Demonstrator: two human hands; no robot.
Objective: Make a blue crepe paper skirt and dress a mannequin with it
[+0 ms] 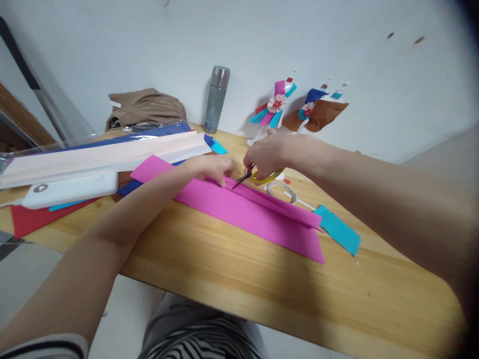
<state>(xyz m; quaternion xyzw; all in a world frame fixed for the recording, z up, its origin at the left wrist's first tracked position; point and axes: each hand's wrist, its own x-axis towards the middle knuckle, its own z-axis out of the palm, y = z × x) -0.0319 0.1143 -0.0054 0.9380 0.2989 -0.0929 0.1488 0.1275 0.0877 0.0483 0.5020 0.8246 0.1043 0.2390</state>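
A long sheet of magenta paper [239, 219] lies slantwise on the wooden table, its far edge folded over into a narrow strip. My left hand [217, 169] pinches that folded edge near the middle of the sheet. Close to its right, my right hand [264, 154] grips a pair of scissors [247, 174] with yellow handles. The dark blades point down and left, their tips at the fold beside my left fingers. Whether the blades have cut into the paper I cannot tell. Behind the fold lies a roll of tape [281, 192], near my right hand.
A teal paper strip [340, 230] lies right of the magenta sheet. Paper flower decorations [277, 103] stand by the wall, near a grey-green thermos [217, 99]. To the left are a cream paper roll [108, 152], a white power bank [73, 189] and brown cloth [145, 107].
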